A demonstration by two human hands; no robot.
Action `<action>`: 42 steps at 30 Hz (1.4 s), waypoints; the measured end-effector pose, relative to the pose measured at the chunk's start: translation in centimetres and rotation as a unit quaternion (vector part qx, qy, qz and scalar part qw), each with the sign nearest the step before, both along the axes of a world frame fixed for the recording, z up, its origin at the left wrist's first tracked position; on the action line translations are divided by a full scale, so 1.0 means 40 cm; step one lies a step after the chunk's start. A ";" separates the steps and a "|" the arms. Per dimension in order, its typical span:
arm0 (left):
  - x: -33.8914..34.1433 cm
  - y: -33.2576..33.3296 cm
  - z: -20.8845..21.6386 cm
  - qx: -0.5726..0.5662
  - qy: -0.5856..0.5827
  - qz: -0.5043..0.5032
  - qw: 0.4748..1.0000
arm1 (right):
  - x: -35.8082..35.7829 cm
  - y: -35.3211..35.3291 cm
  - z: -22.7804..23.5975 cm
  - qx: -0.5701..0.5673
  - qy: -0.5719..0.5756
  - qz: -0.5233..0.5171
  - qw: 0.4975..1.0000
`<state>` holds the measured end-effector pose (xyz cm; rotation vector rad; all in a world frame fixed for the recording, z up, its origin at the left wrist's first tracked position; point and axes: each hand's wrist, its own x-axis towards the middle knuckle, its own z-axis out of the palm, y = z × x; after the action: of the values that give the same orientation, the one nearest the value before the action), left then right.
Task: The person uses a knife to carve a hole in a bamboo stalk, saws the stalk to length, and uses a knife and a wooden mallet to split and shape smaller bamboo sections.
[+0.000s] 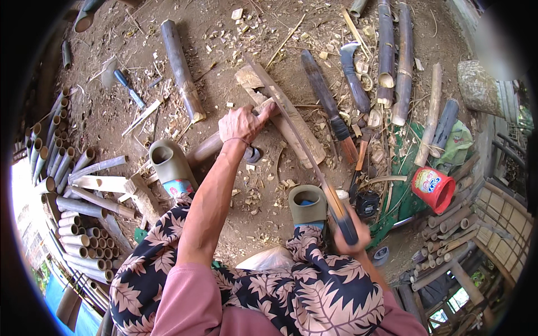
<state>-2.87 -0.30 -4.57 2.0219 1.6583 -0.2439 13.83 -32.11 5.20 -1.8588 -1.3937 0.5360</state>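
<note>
My right hand (353, 235) is closed around the handle of a handsaw (336, 210), and the hand is slightly blurred. The long, thin saw blade (297, 131) runs away from me, up and to the left. My left hand (244, 124) grips a brown bamboo tube (204, 150) close to where the blade crosses. Part of the tube is hidden under this hand and wrist. Beneath the blade, a thick wooden block (305, 137) lies on the ground, with a notch near its far end. How deep the blade sits in the bamboo I cannot tell.
A hooked blade (353, 75), a large sheathed knife (325, 92) and a red bucket (432, 189) lie to the right. A blue-handled tool (129, 88) and a bamboo length (182, 70) are at the left. Cut bamboo tubes (84, 246) are stacked on the left; shavings litter the dirt.
</note>
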 end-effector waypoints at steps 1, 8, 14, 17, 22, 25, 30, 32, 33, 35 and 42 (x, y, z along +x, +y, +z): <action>-0.004 -0.001 -0.009 0.016 -0.014 0.014 1.000 | 0.014 -0.089 0.009 -0.036 -0.009 0.002 0.999; 0.037 -0.014 -0.027 0.042 -0.040 0.026 0.998 | -0.032 0.288 -0.095 0.071 0.105 -0.032 0.991; 0.016 0.004 -0.033 0.031 -0.044 0.036 0.998 | 0.017 -0.076 0.023 -0.070 -0.027 -0.010 0.997; 0.014 -0.003 -0.025 0.051 -0.042 0.039 0.997 | 0.051 -0.106 0.003 -0.116 -0.051 0.008 0.992; 0.020 -0.008 -0.022 0.038 -0.033 0.033 0.998 | -0.018 0.315 -0.115 0.074 0.113 -0.016 0.991; 0.022 -0.008 -0.019 0.035 -0.038 0.032 0.998 | -0.028 0.369 -0.063 0.097 0.147 -0.031 0.984; 0.000 -0.007 -0.008 0.037 -0.017 -0.006 0.999 | 0.052 0.193 0.107 0.167 0.134 -0.162 0.963; -0.026 -0.030 -0.015 0.083 -0.110 -0.069 0.988 | 0.159 0.136 0.100 0.200 -0.022 -0.196 0.960; -0.051 -0.038 -0.019 0.136 -0.172 -0.108 0.970 | 0.219 0.119 0.091 0.182 -0.134 -0.222 0.949; -0.100 -0.032 -0.027 0.097 -0.154 -0.187 0.965 | 0.353 0.084 0.057 0.162 -0.288 -0.247 0.911; -0.082 -0.019 -0.013 0.043 -0.189 -0.182 0.964 | 0.464 0.002 -0.132 -0.148 -0.392 -0.211 0.883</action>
<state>-6.14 -1.05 -5.10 2.2608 1.0779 0.0893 32.38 -32.01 -0.06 -2.7117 -1.3414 -0.2951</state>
